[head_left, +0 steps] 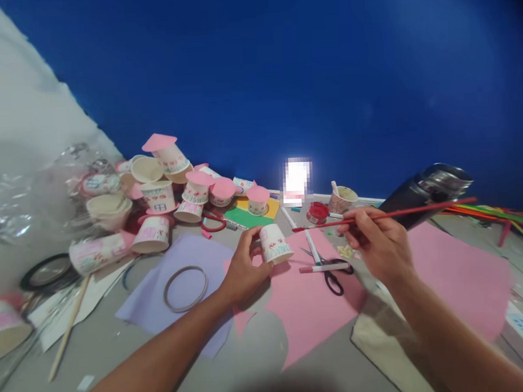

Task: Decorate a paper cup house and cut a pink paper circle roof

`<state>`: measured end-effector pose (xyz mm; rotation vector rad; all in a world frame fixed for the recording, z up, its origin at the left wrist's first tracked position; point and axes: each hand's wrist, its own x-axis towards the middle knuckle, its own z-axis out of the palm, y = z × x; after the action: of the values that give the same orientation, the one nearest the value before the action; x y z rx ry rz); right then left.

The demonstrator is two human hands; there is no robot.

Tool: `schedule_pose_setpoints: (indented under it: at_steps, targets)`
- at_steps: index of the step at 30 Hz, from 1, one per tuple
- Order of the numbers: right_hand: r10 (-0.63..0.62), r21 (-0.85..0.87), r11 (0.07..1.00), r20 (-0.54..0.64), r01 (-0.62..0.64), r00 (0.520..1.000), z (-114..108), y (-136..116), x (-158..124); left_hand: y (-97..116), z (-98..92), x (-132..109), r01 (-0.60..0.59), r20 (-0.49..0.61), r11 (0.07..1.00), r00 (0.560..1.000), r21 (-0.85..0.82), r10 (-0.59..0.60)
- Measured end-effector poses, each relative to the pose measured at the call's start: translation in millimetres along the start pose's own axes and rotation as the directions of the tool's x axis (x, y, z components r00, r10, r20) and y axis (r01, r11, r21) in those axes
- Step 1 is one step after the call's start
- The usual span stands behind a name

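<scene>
Blue wall (283, 75) filled the upper field. The colour was deep and even, slightly lighter toward its upper right. Left of the wall was a pale grey-white surface (18, 96), which met the blue along a ragged slanting edge. Below the wall lay a matte grey worktop (121, 349). At the wall's foot ran a thin pale strip (330, 197), with a bright white patch (297, 180) beside it, pixelated.

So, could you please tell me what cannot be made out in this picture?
Head view:
Drawings on the paper cup in the left hand: too small, blurred.
Tip of the thin red stick in the right hand: too fine to tell brush from pen.
Bright object by the blue wall: pixelated over.
Clear plastic bag, far left: blurred, contents unclear.
Lying cup at the left edge: cut off.
</scene>
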<state>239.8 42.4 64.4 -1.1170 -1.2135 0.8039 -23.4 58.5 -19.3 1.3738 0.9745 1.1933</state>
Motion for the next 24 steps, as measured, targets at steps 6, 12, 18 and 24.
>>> schedule_pose_setpoints:
  at_steps: [6, 12, 18, 24]
  targets:
    - [0.013, 0.115, 0.993, -0.031, -0.009, 0.999, -1.0, 16.2, -35.3, 7.0, 1.6, -2.3, 0.009, 0.064, 1.000, 0.998, 0.005, -0.009]
    - [0.047, 0.137, 0.990, -0.054, -0.040, 0.997, -5.0, 24.3, -36.5, 5.0, 1.3, -4.9, 0.003, 0.167, 1.000, 0.986, -0.012, -0.001]
    - [0.056, 0.096, 0.994, -0.030, -0.053, 0.998, -5.5, 21.0, -40.3, -2.1, 1.1, -6.2, 0.047, 0.215, 0.996, 0.976, -0.081, -0.029]
    - [0.023, 0.045, 0.999, 0.000, -0.023, 1.000, -2.8, 19.7, -46.2, -5.1, -0.4, -5.8, 0.043, 0.221, 0.998, 0.975, -0.047, -0.031]
